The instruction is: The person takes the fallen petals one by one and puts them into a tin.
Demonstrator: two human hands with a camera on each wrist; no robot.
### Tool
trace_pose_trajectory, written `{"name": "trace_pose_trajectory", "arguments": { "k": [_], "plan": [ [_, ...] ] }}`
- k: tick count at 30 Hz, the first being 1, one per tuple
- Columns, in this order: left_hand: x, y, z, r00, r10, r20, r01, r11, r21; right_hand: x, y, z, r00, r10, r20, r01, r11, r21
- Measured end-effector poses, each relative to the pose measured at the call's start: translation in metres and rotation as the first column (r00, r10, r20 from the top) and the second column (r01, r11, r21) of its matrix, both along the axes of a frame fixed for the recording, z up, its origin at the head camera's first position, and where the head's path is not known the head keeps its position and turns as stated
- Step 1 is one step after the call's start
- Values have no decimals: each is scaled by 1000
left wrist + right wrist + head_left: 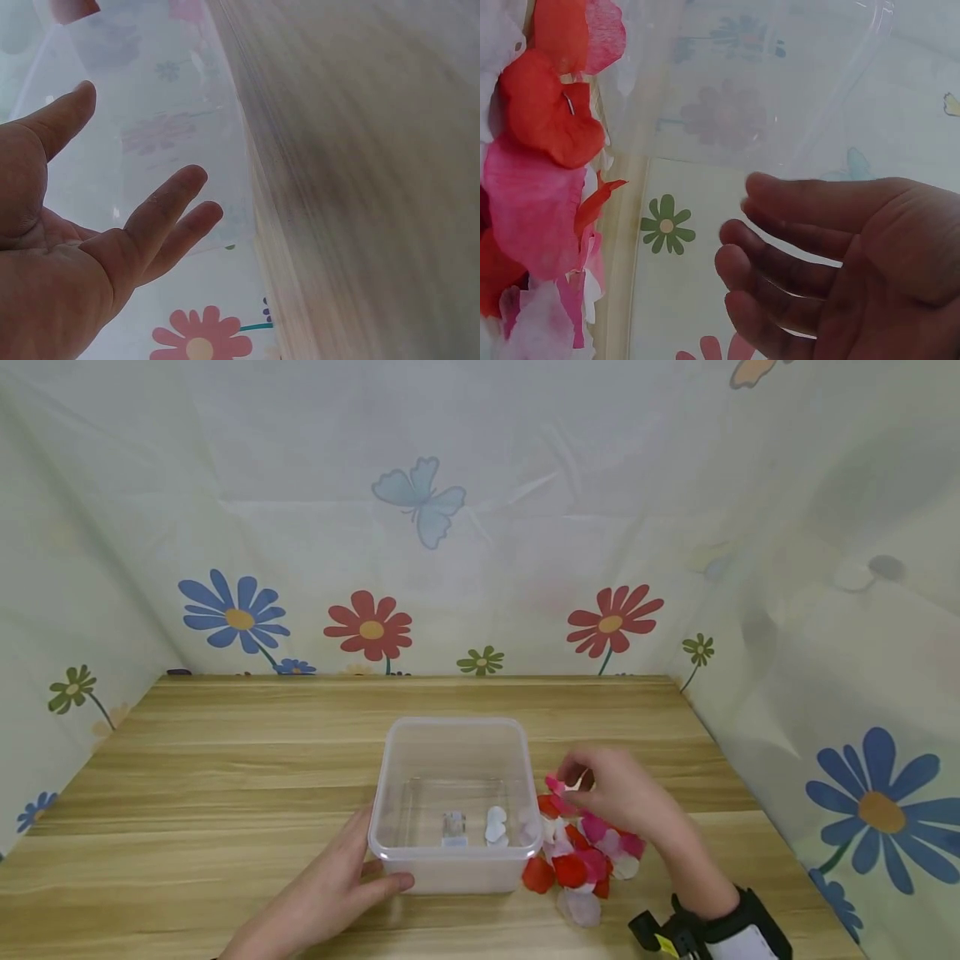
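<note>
A clear, square plastic container [453, 870] stands open-topped on the table, with a few white petals [496, 825] inside near its right wall. My left hand [330, 881] rests along its left side, thumb by the front wall. In the left wrist view, the fingers [161, 214] are spread and fairly straight against the see-through wall. To the right of the container lies a loose pile of red, pink and white petals [570, 867]. Over the pile's far edge is my right hand [618, 789]; the right wrist view shows its fingers [769, 281] loosely bent with nothing between them.
The wood-grain table [247, 752] runs back to a printed cloth [300, 527] with flowers and a butterfly, which also hangs at both sides. A small pale rectangle [453, 828] shows through the container's bottom. One pale petal [579, 908] lies at the pile's near edge.
</note>
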State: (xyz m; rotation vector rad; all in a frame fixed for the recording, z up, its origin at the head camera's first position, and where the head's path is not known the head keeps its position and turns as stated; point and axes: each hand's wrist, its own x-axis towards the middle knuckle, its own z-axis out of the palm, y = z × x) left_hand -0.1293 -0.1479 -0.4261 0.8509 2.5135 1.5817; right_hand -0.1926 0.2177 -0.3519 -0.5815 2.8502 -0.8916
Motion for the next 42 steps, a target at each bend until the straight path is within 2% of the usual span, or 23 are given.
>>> {"name": "trace_pose_trajectory", "arguments": {
  "k": [6,14,22,26,35,42],
  "plan": [
    [0,0,1,1000,0,8,0,1000,-6,1,0,-5,995,47,84,-53,996,70],
    [1,1,2,1000,-1,21,1,1000,-7,7,-4,-20,990,0,144,-33,973,230],
    [0,1,0,999,5,51,-4,1000,-13,8,-6,-28,987,-27,158,-19,960,281],
    [0,0,0,999,6,40,-5,1000,-23,7,-6,-28,987,-20,158,-23,964,265],
    [0,0,1,1000,1,28,0,1000,-22,4,2,-22,993,0,122,-20,986,164],
    [1,0,2,1000,8,29,-7,1000,-21,0,7,-9,1000,5,3,-5,998,58]
  ]
}}
